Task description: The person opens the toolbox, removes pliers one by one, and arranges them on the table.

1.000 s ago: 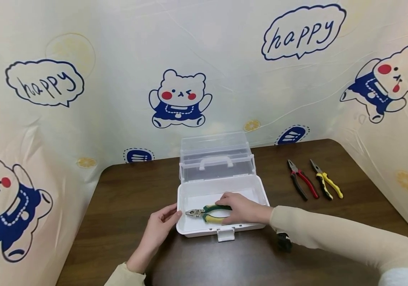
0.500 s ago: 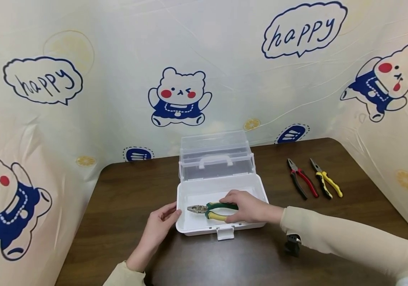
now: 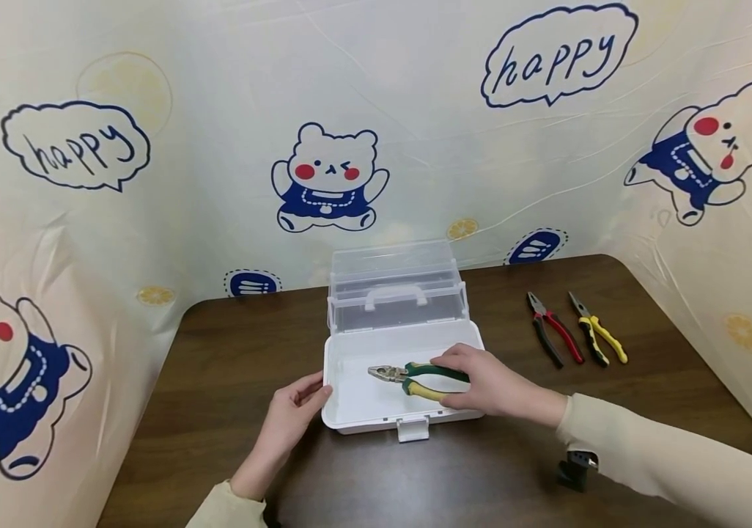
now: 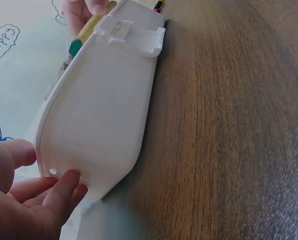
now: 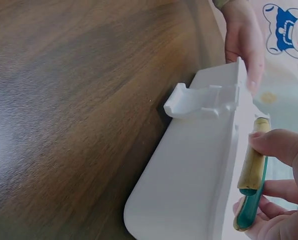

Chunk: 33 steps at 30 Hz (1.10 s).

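Note:
A white plastic toolbox [image 3: 363, 418] stands on the table, its clear lid [image 3: 399, 317] swung back. My left hand [image 3: 290, 418] holds the box's left end; in the left wrist view the thumb is at the rim and the fingers lie against the outer wall. My right hand [image 3: 491, 381] grips green-and-yellow combination pliers [image 3: 421, 389] by the handles, above the box's inside. Their metal nose points left. In the right wrist view, thumb and fingers pinch the handles [image 5: 253, 170] beside the rim; the nose is mostly hidden there.
Red-and-black pliers [image 3: 555, 334] and yellow-and-black long-nose pliers [image 3: 596, 330] lie to the right on the brown table [image 3: 251, 345]. A white latch [image 3: 413, 429] hangs open on the box's front. A printed curtain [image 3: 218, 183] stands behind the table.
My right hand has drawn the combination pliers to the right and somewhat up, away from the box's left end. My left hand keeps its place on the box.

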Tool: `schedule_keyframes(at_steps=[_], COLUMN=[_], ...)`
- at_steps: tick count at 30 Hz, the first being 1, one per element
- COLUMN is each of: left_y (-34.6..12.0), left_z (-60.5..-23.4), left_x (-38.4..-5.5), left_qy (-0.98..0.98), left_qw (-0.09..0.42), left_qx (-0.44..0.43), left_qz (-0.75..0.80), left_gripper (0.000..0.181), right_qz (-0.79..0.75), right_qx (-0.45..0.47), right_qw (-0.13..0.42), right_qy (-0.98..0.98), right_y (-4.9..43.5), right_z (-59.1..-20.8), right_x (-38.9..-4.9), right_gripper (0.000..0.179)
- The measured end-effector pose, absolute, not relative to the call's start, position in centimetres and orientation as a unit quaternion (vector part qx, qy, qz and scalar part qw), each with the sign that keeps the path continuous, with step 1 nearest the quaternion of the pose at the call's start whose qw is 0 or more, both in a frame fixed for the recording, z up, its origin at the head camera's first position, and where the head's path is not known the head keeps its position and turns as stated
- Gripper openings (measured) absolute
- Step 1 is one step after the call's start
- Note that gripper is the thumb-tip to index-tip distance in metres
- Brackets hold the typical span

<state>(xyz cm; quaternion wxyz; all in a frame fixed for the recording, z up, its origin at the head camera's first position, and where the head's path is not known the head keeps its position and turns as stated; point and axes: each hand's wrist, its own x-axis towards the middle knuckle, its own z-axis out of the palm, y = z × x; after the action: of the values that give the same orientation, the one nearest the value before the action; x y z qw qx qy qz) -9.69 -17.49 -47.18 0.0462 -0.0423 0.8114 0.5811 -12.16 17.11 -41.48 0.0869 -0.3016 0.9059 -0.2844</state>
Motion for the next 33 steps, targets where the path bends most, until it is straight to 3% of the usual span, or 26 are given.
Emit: schedule_keyframes(at_steps=[20, 33], left_y=[-17.4, -17.7], left_z=[-47.0, -47.1], left_x=[-10.1, -9.7], left_qy=[0.805, 0.796], left_qw=[0.053, 0.055], left_qx=[-0.037, -0.039], left_qz=[0.590, 0.601], left_gripper=[0.039, 0.042], right_qz=[-0.300, -0.305], right_qx=[-0.199, -0.091], right_qw=[-0.011, -0.033], right_qy=[0.933, 0.947], right_y=[22.8, 25.6], right_z=[-40.7, -40.5], right_x=[-10.0, -10.0], right_gripper=[0.054, 0.059])
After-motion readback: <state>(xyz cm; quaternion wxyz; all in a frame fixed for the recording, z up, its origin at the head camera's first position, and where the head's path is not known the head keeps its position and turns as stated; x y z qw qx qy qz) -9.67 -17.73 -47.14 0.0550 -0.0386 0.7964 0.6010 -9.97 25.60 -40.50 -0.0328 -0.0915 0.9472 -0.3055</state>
